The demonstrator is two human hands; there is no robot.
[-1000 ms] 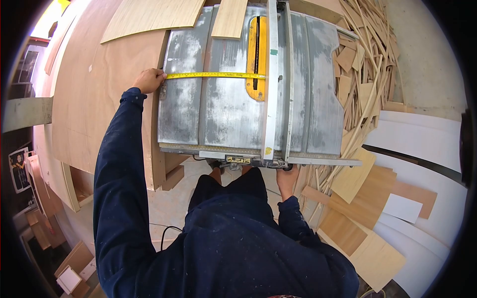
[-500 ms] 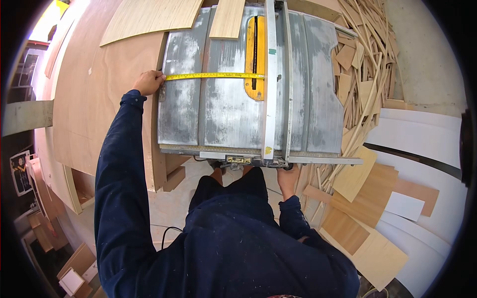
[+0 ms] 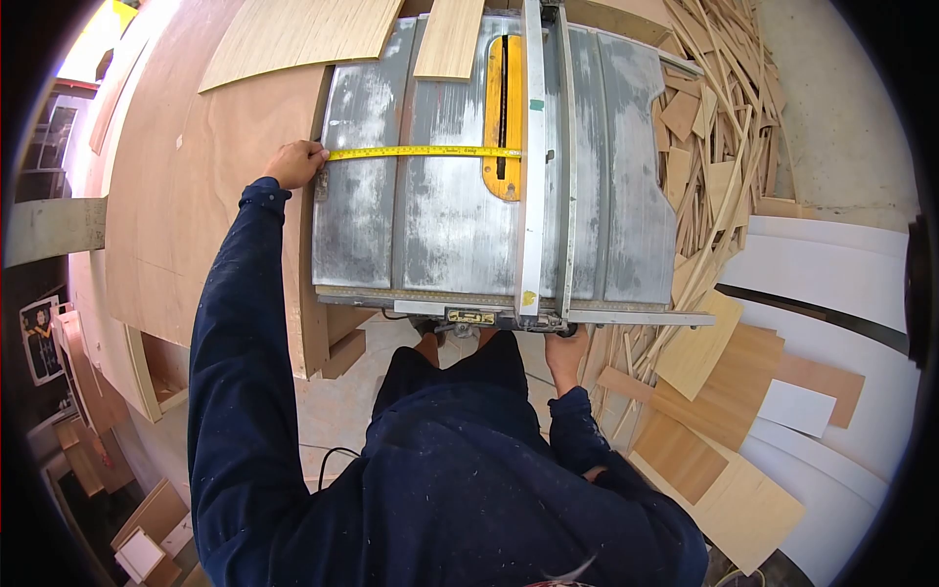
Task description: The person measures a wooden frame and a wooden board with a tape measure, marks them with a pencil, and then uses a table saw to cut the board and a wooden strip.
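Note:
My left hand (image 3: 295, 164) is closed on the end of a yellow tape measure (image 3: 421, 152) at the left edge of a table saw (image 3: 445, 230). The tape lies straight across the metal top and over the yellow throat plate (image 3: 503, 181), reaching the rip fence (image 3: 531, 225). My right hand (image 3: 565, 354) is below the front rail (image 3: 636, 317), with its fingers up against a dark round knob (image 3: 565, 331) by the near end of the fence. The rail partly hides those fingers.
A wooden worktop (image 3: 215, 215) adjoins the saw on the left. A narrow board (image 3: 450, 39) and a wider panel (image 3: 303, 39) lie at the far side. Thin offcuts (image 3: 729, 176) heap up on the right, with loose panels (image 3: 719, 362) on the floor below.
The view has shifted very slightly. Both hands, the tape and the fence keep the same places.

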